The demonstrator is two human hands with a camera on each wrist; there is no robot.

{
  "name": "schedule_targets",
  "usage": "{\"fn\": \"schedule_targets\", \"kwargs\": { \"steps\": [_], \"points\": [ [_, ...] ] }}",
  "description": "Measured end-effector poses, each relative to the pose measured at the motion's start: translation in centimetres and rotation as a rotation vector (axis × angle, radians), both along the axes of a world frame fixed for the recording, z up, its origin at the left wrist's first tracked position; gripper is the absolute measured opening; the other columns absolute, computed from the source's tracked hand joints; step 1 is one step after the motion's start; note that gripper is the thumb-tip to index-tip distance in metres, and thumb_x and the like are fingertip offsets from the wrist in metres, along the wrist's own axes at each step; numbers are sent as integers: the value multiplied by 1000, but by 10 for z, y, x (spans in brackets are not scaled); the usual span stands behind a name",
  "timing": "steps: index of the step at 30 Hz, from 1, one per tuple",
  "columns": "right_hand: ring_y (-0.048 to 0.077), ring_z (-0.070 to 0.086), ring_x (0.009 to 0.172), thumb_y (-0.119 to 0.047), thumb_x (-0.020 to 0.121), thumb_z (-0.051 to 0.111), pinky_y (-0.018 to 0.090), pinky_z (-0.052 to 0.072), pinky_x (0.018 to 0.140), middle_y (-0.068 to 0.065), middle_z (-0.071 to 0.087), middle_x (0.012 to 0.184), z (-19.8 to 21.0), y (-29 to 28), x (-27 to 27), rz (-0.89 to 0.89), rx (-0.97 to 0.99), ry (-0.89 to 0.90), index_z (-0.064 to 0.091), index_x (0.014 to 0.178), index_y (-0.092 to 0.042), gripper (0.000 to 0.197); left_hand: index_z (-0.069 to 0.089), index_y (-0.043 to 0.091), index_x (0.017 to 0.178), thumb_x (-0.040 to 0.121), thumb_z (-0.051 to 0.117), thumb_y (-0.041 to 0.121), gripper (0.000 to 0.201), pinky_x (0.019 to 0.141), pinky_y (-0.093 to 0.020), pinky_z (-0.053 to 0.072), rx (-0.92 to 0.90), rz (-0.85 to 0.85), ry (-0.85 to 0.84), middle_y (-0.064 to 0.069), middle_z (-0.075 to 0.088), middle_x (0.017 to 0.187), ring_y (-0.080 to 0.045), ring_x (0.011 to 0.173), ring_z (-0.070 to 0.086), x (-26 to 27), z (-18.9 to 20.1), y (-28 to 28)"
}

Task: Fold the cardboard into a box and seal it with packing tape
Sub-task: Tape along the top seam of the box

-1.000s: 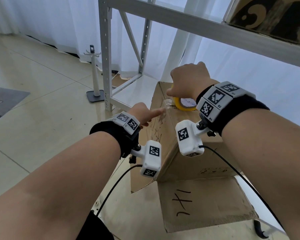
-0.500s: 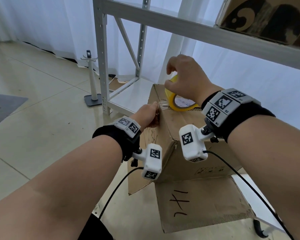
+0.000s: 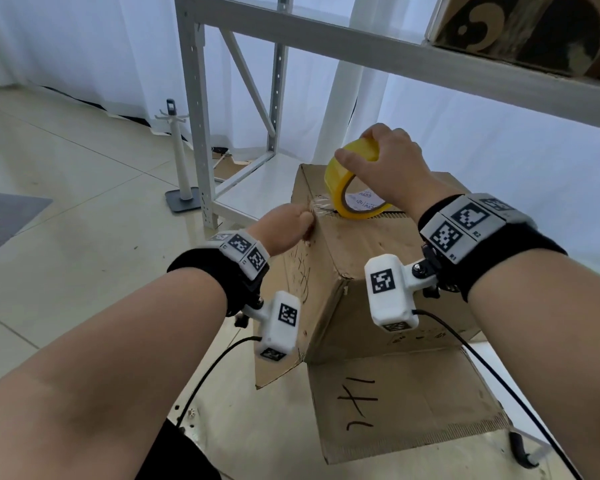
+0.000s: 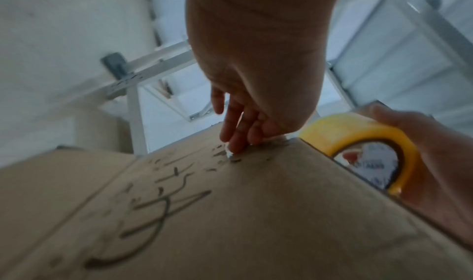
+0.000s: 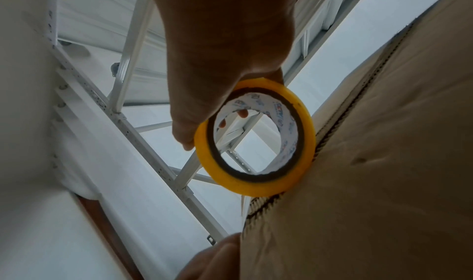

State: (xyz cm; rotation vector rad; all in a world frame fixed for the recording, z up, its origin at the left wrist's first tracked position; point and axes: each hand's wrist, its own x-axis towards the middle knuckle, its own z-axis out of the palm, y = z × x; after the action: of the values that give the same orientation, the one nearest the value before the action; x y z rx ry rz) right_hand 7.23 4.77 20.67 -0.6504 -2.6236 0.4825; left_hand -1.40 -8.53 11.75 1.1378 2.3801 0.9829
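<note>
Brown cardboard box on floor, top flaps closed, bottom flap splayed out | yellow packing tape roll upright on top seam | right hand fingers curled round roll | left hand straight fingertips pressing clear tape end at box's top left edge | grey metal rack behind

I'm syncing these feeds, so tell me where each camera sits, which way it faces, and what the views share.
Head: worn on the head, looks forward and down at the cardboard box; both forearms, left hand, right hand show.
Left wrist: looks along the left hand pressing the tape end onto the box's edge.
Right wrist: looks along the right hand gripping the tape roll.
Shared: all three show roll and box.
</note>
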Motion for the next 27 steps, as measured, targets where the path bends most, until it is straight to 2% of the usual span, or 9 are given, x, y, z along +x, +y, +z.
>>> {"fn": "schedule_targets", "kwargs": {
  "steps": [2, 3, 5, 8, 11, 13, 19, 23, 27],
  "points": [
    [28, 39, 121, -59, 87, 52, 36, 35, 91, 9, 44, 131, 0, 0, 1, -3, -6, -1, 43, 132, -20, 59, 62, 13, 97, 96, 32, 18, 31, 95, -41, 32, -279, -65, 426, -3, 59, 104, -22, 102, 50, -4, 3, -3],
    [29, 39, 122, -58, 88, 52, 36, 35, 92, 9, 43, 131, 0, 0, 1, -7, -8, -2, 43, 133, -20, 60, 63, 18, 97, 96, 32, 20, 31, 95, -41, 28, -315, -95, 591, 2, 59, 105, -20, 105, 48, -6, 5, -5],
    [29, 39, 122, -59, 88, 51, 37, 36, 93, 9, 43, 131, 0, -1, 1, -13, -7, -7, 43, 133, -20, 61, 64, 23, 91, 96, 33, 20, 31, 92, -39, 26, -231, -110, 749, 7, 60, 103, -18, 105, 47, -6, 9, -6],
    [30, 38, 123, -60, 87, 51, 39, 36, 96, 10, 43, 133, 1, -1, 1, -17, -9, -21, 42, 134, -20, 62, 63, 25, 85, 94, 38, 12, 30, 93, -38, 25, -172, -57, 739, 9, 60, 104, -17, 106, 47, -5, 11, -5],
    [30, 38, 124, -60, 87, 51, 40, 36, 97, 10, 42, 133, 1, -2, 1, -21, -20, -29, 41, 134, -20, 63, 65, 27, 94, 89, 41, 3, 34, 93, -41, 26, -376, -96, 758, 10, 59, 110, -19, 111, 45, -3, 0, -4],
    [30, 37, 125, -60, 86, 51, 41, 36, 97, 10, 42, 133, 2, -3, 0, -22, -22, -37, 41, 134, -20, 63, 65, 26, 97, 86, 40, 1, 37, 90, -41, 26, -430, -122, 782, 9, 60, 111, -19, 110, 44, -3, -6, -4],
    [31, 38, 124, -60, 87, 50, 41, 37, 96, 11, 43, 132, 3, -1, 0, -26, -1, -48, 42, 134, -20, 63, 66, 30, 95, 92, 43, 11, 31, 94, -41, 26, -249, -47, 818, 12, 59, 112, -18, 113, 44, -7, 17, -2],
    [30, 37, 124, -60, 87, 50, 40, 36, 96, 10, 42, 132, 2, -3, -1, -16, -1, -55, 42, 134, -20, 62, 65, 30, 100, 91, 40, 5, 37, 94, -43, 27, -413, -76, 702, 9, 58, 116, -19, 115, 44, -3, 2, -3],
    [30, 37, 123, -60, 87, 50, 39, 35, 94, 10, 42, 130, 3, -4, -1, -11, 0, -53, 42, 132, -20, 61, 64, 27, 102, 90, 40, 6, 35, 90, -44, 26, -496, -95, 729, 8, 61, 112, -20, 112, 44, -3, -5, -3]
  ]
}}
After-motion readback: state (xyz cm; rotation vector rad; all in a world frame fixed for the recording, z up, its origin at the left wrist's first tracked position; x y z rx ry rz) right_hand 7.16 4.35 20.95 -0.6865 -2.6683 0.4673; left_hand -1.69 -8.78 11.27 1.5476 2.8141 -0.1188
